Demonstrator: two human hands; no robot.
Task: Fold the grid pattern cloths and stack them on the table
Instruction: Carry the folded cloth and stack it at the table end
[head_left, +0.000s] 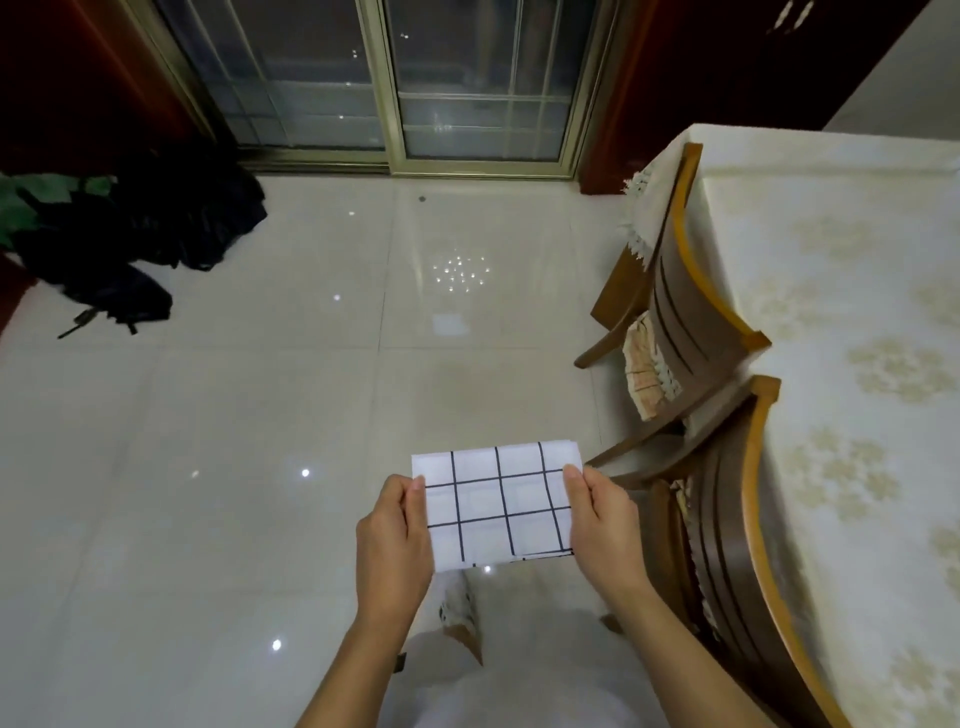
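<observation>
The left hand (395, 540) and right hand (602, 525) each pinch a short edge of a grid pattern cloth (496, 506), held taut in the air above the tiled floor (234, 441) at lower centre of the frame. The cloth looks already folded into a small, flat rectangle of thin white fabric crossed by dark lines, with layered edges showing at its upper right corner. What remains, by my judgement, is setting it on the table (857, 312) at right, covered in pale patterned cloth behind two wooden chairs (685, 312); no stack shows there yet.

Home dining room: clothed table (831, 291), wooden chairs (691, 322), sliding glass door (384, 83).
</observation>
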